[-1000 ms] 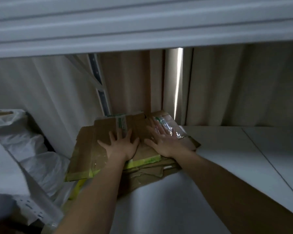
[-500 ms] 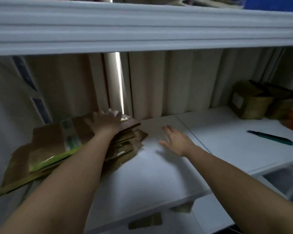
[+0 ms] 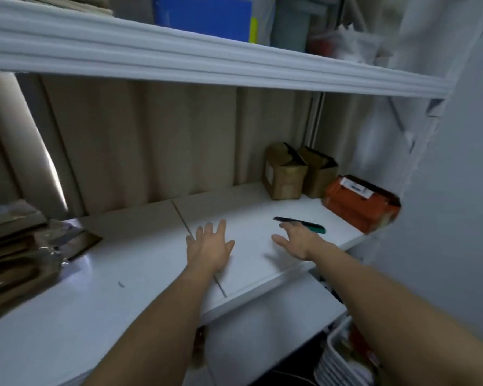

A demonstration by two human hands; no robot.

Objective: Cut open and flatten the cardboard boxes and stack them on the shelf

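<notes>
A pile of flattened cardboard lies at the left end of the white shelf. Two small brown boxes stand at the back right, and an orange box lies beside them. A green-handled cutter lies on the shelf in front of them. My left hand hovers flat over the shelf's middle with fingers spread, holding nothing. My right hand is open too, its fingertips just short of the cutter.
An upper shelf overhangs, carrying a blue item and other things. Beige curtain hangs behind. A white wall closes the right side. White baskets sit below at the right.
Both hands left the flattened cardboard pile and moved right along the shelf. My view swung right; the right hand now reaches close to the cutter.
</notes>
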